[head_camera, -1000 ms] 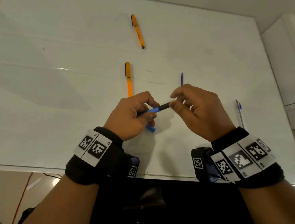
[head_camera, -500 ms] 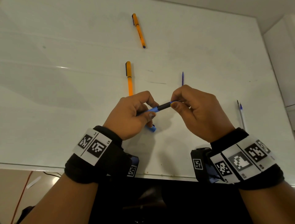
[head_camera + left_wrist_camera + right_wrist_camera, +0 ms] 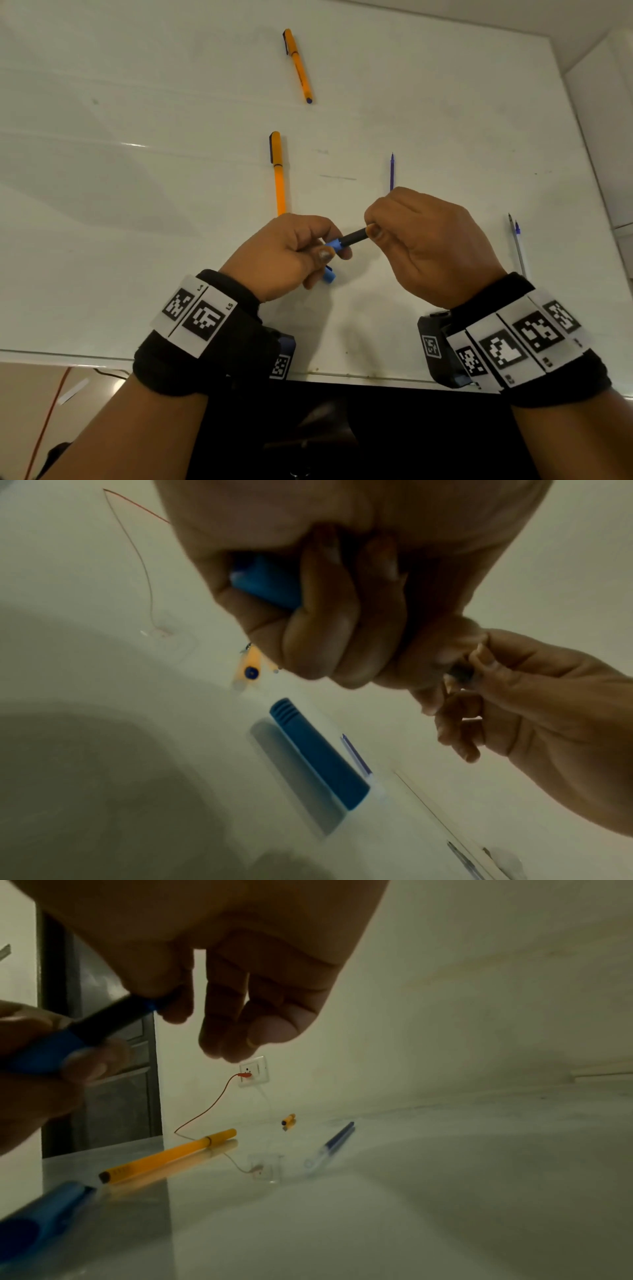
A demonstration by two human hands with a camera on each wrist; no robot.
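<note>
Both hands hold one blue pen with a black grip section (image 3: 349, 238) above the white table (image 3: 137, 205). My left hand (image 3: 294, 253) wraps its curled fingers round the blue barrel (image 3: 267, 582). My right hand (image 3: 411, 240) pinches the black front end (image 3: 109, 1020) between thumb and forefinger; its other fingers hang curled. A blue pen cap (image 3: 318, 753) lies on the table just under the left hand and shows in the head view as a blue cap (image 3: 329, 275).
Two orange pens lie beyond the hands, one near (image 3: 279, 174), one farther back (image 3: 298, 66). A thin blue refill (image 3: 392, 170) lies behind the right hand. Two more refills (image 3: 517, 243) lie at the right. The table's front edge (image 3: 342, 375) is under my wrists.
The hands and the pen have stayed almost still. The right hand's fingers have shifted a little on the black end.
</note>
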